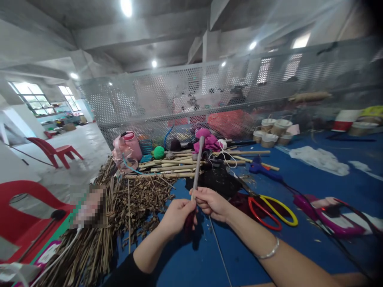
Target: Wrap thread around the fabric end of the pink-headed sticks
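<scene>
A thin, greyish rod, tapering and pointing away from me, rises from between my two hands. My left hand is closed around its near end, thumb on top. Right beside it, my right hand pinches the same rod just above the left thumb. Something dark red hangs under my left fingers; I cannot tell what it is. A silver bangle circles my right wrist. Beyond my right hand lies black cloth, and scissors with one red and one yellow handle rest to the right.
Dried brown plant stems are heaped at the left. Bamboo sticks, a green ball and magenta yarn lie along the back by a perforated metal screen. A blue-handled tool and paper cups stand right.
</scene>
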The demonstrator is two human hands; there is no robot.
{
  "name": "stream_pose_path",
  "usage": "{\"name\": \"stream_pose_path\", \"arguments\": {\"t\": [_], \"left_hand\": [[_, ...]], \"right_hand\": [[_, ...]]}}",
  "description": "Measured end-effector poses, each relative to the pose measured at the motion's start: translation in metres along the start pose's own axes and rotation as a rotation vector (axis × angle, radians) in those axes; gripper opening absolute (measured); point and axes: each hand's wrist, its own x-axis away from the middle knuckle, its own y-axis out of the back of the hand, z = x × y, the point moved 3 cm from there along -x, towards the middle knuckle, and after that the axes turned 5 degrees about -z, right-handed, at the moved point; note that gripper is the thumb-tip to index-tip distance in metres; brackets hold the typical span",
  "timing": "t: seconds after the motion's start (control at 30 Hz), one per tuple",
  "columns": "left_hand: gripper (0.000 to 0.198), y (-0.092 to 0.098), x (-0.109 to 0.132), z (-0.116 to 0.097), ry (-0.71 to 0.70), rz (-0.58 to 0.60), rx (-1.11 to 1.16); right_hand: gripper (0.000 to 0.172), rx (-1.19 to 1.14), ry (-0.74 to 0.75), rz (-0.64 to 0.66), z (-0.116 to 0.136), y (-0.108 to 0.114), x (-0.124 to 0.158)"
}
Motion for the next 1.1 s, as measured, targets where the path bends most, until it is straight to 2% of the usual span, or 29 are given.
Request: {"name": "stream_pose_path", "arguments": {"t": [0.1,0.2,0.27,0.33,0.4,0.63,0.67,0.73,0.8,0.87,0.93,1.0,1.1], "left_hand": [[0.044,-0.002,-0.002,0.005,0.058,0.077,0.218],[0.044,0.0,-0.002,0.009,0.103,0.074,0.222],[0.042,0.005,-0.002,0.008,0.041,-0.052,0.055],[0.038,0.012,0.001,0.003,-0.078,-0.231,-0.147],[0.036,0.016,0.005,0.0,-0.141,-0.312,-0.242],[0.04,0.01,0.006,-0.002,0.039,-0.073,0.088],[0.041,0.01,0.007,-0.003,0.041,-0.061,0.045],[0.043,0.014,0.012,-0.009,-0.035,-0.108,-0.2],[0.039,0.024,0.028,-0.018,-0.15,-0.278,-0.563],[0.031,0.039,0.055,-0.022,-0.167,-0.512,-0.892],[0.03,0.056,0.084,-0.018,-0.036,-0.672,-1.111],[0.031,0.074,0.109,-0.007,0.113,-0.771,-1.243],[0.028,0.092,0.126,0.013,0.262,-0.767,-1.305]], "right_hand": [[0.034,-0.059,-0.027,0.095,0.002,0.003,-0.002],[0.033,-0.036,-0.027,0.088,-0.003,0.003,-0.008],[0.034,0.009,-0.023,0.028,-0.009,0.002,-0.012],[0.035,0.056,-0.019,-0.025,-0.012,0.001,-0.015],[0.035,0.075,-0.014,-0.03,-0.014,-0.001,-0.015],[0.032,-0.044,-0.051,0.144,-0.01,-0.002,-0.012],[0.031,-0.049,-0.058,0.144,-0.01,-0.001,-0.012],[0.03,-0.052,-0.061,0.129,-0.011,-0.001,-0.013],[0.028,-0.052,-0.053,0.114,-0.011,-0.002,-0.013],[0.028,-0.047,-0.047,0.107,-0.009,-0.003,-0.011],[0.028,-0.041,-0.038,0.098,-0.007,-0.002,-0.008],[0.029,-0.04,-0.03,0.093,-0.005,-0.001,-0.006],[0.03,-0.052,-0.018,0.101,-0.003,0.0,-0.004]]}}
